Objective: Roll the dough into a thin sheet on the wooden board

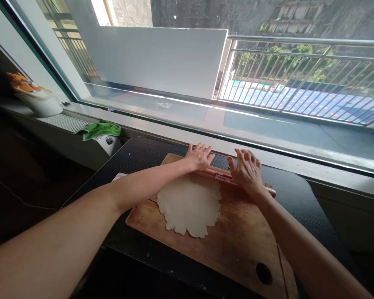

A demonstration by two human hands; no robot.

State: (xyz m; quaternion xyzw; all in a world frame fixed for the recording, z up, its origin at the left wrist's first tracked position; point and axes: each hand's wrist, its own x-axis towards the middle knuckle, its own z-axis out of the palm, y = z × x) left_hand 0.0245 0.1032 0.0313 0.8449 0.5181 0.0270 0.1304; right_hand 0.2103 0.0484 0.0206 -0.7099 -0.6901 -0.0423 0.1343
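At ten o'clock, a white, rounded bucket [46, 104] has an orange object [23, 83] at its top; its inside is hidden. A thin, ragged-edged dough sheet [190, 207] lies at six o'clock on a smooth wooden board [243, 232]. At the dough's one o'clock, left hand [201, 157] and right hand [247, 169], fingers spread, rest on a cylindrical rolling pin [225, 178].

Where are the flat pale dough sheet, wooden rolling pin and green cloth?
Flat pale dough sheet [189, 205], head view: its middle.
Wooden rolling pin [225, 178], head view: its red-and-white label.
Green cloth [102, 129], head view: its upper surface.
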